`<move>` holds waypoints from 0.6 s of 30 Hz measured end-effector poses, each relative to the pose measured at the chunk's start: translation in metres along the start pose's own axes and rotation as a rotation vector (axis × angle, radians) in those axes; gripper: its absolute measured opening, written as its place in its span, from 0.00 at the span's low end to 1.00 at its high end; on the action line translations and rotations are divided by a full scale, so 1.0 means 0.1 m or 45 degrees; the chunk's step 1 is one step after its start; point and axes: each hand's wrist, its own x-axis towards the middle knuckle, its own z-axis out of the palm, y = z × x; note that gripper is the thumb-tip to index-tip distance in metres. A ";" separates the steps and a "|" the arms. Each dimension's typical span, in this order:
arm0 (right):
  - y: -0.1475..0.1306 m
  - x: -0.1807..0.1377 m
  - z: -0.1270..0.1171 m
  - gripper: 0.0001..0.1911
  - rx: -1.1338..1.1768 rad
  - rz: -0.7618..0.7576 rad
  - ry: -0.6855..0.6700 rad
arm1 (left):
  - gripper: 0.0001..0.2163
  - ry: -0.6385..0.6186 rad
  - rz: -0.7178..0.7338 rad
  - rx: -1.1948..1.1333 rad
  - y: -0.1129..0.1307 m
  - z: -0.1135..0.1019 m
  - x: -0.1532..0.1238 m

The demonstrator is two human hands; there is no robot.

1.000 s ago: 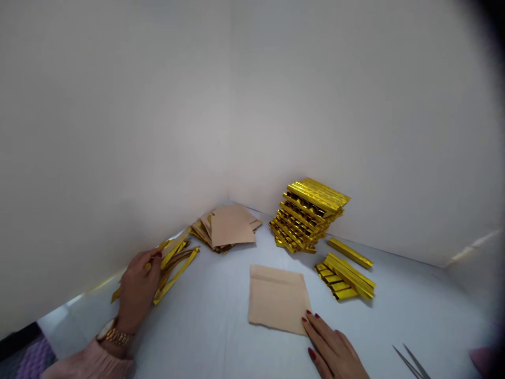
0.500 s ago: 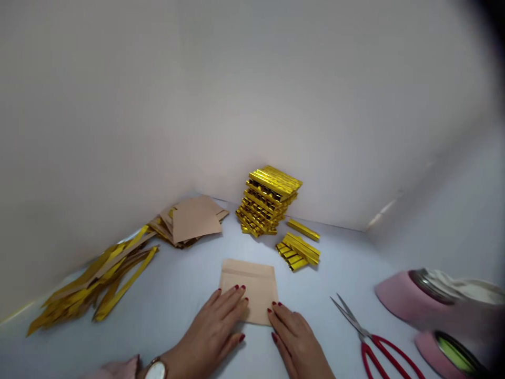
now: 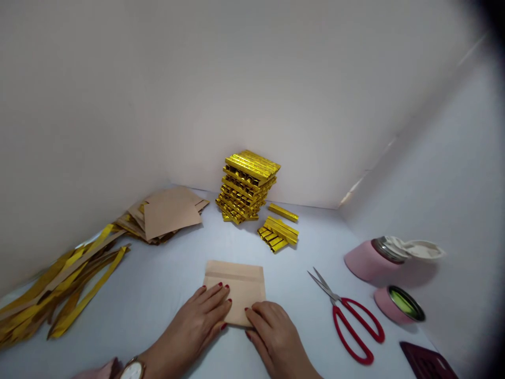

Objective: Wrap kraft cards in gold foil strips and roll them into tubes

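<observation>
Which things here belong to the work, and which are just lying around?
Probably work: brown square, touched by left hand and right hand; brown sheets; loose strips; gold stack; gold pieces; scissors.

Seemingly lying about: pink container; pink cup; dark object.

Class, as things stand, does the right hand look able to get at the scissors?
Probably yes: the red-handled scissors lie just to the right of the right hand, with only bare tabletop between, though that hand is touching the brown paper.
</observation>
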 end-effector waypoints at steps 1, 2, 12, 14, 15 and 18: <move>-0.01 0.00 0.02 0.15 -0.009 0.005 0.031 | 0.11 0.005 -0.010 -0.020 0.03 -0.02 0.01; -0.01 -0.01 0.03 0.13 -0.010 0.017 0.060 | 0.10 0.008 -0.023 -0.041 0.05 -0.03 0.02; 0.08 -0.05 -0.01 0.10 0.180 0.277 0.086 | 0.10 0.064 -0.176 -0.253 0.00 -0.03 0.03; 0.11 -0.05 -0.02 0.10 0.233 0.325 0.061 | 0.09 0.075 -0.220 -0.297 -0.03 -0.05 0.03; 0.12 -0.06 -0.02 0.10 0.247 0.340 0.050 | 0.09 0.081 -0.242 -0.313 -0.04 -0.05 0.03; 0.14 -0.07 0.00 0.10 0.251 0.385 0.031 | 0.09 0.104 -0.314 -0.338 -0.06 -0.06 0.01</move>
